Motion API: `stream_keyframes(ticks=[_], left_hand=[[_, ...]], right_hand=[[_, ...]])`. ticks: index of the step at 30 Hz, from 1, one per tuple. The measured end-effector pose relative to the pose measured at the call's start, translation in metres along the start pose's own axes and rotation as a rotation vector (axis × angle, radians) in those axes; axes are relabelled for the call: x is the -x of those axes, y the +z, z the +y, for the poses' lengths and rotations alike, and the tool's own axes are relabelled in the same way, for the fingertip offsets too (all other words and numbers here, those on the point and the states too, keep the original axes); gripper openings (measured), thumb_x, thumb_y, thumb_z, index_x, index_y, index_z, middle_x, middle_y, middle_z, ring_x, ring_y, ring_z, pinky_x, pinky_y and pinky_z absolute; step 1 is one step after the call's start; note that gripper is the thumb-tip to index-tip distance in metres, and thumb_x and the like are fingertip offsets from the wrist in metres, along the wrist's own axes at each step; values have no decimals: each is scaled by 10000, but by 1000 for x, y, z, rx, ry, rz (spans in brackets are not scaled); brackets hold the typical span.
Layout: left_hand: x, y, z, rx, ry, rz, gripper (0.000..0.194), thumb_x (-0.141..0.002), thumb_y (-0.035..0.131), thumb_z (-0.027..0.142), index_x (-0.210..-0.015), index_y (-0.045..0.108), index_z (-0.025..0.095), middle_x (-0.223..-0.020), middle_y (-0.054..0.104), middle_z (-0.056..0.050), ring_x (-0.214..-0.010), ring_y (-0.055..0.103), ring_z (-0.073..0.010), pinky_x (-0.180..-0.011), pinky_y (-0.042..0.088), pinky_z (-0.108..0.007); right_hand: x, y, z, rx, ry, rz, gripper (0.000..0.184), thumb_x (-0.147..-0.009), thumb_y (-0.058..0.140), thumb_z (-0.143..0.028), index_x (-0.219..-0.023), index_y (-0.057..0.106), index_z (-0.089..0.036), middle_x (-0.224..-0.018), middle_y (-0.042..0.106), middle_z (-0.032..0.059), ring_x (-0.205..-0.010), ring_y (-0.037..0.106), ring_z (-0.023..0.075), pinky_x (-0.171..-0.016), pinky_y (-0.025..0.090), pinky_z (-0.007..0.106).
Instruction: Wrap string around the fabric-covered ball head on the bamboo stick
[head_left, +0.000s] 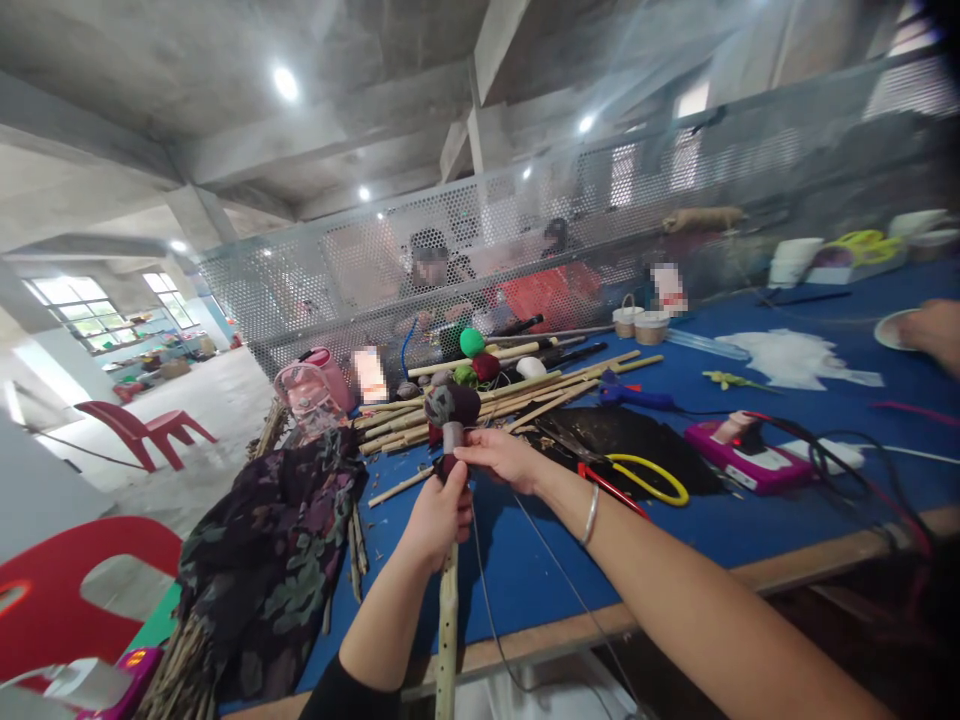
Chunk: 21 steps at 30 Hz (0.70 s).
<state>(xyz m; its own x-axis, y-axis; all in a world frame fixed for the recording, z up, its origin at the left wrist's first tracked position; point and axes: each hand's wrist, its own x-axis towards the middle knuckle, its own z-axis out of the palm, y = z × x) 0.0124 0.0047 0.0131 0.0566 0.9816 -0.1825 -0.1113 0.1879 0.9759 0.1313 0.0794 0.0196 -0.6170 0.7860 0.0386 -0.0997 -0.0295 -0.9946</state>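
My left hand (442, 518) is wrapped round a bamboo pipe (447, 620) with finger holes, which points down toward me past the table edge. Just above that grip, a grey sleeve-like band (452, 437) and a dark wrapped part show near the pipe's upper end. My right hand (501, 457), its fingers pinched together, touches the side of this band; what lies between the fingertips is hidden. Two thin strands (484, 580) hang below the hands and run off toward the bottom right. Behind the band sits a dark, rounded bundle (461, 403).
Bamboo sticks (405, 425) lie beyond my hands. Yellow-handled scissors (649, 478), a blue glue gun (634, 393) and a purple power strip (750, 455) lie rightward. Patterned dark cloth (277, 560) is left. Another person's hand (934, 335) rests on a white dish. A perforated screen (360, 270) stands behind.
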Motion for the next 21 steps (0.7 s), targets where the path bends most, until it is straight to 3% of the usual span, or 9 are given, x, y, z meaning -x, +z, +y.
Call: stream_keyframes(ticks=[5, 12, 21], left_hand=[[1, -7, 2, 45, 25, 67, 462, -676, 545, 600, -691, 288, 216, -518, 247, 105, -364, 220, -25, -335, 175, -131], [3, -5, 3, 82, 56, 3, 458, -679, 551, 593, -697, 291, 217, -511, 227, 110, -357, 211, -23, -333, 172, -128], [3, -8, 0, 82, 64, 27, 483, -678, 537, 617, -675, 274, 212, -507, 225, 108, -357, 208, -16, -325, 176, -124]], right_hand=[[-1, 4, 1, -50, -47, 45, 299, -636, 673, -372, -642, 455, -167, -403, 327, -112, -294, 201, 16, -300, 104, 186], [3, 5, -6, -124, -58, 63, 348, -589, 716, -380, -625, 442, -168, -373, 323, -118, -286, 192, 14, -295, 94, 177], [5, 5, -4, -129, -6, -59, 298, -602, 704, -325, -630, 456, -162, -383, 339, -113, -298, 188, 12, -298, 103, 167]])
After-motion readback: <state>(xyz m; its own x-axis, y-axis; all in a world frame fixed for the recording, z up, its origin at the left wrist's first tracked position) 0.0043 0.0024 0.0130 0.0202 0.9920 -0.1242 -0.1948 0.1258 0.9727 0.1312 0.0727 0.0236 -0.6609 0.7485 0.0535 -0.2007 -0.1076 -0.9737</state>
